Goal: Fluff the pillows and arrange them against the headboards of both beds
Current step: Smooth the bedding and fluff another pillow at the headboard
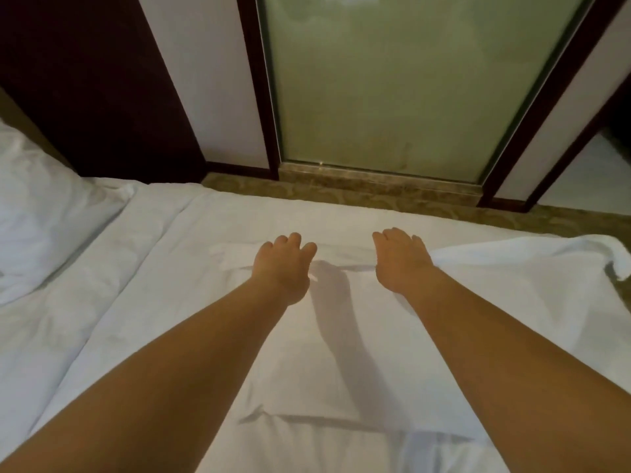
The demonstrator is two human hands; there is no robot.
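A flat white pillow [341, 336] lies across the middle of the bed, with its long side running away from me. Both my arms reach out over it. My left hand [283, 268] sits at its far edge with the fingers curled down over the edge. My right hand [399, 261] is at the same edge, a hand's width to the right, its fingertips bent over the fabric. A second white pillow [37, 213] lies at the far left by the dark wooden headboard [102, 97].
The white duvet [119, 285] covers the bed, and a folded-back corner of it [546, 268] lies at the right. Beyond the far bed edge are a strip of patterned carpet [341, 192], a frosted glass door [392, 87] in a dark frame, and white wall panels.
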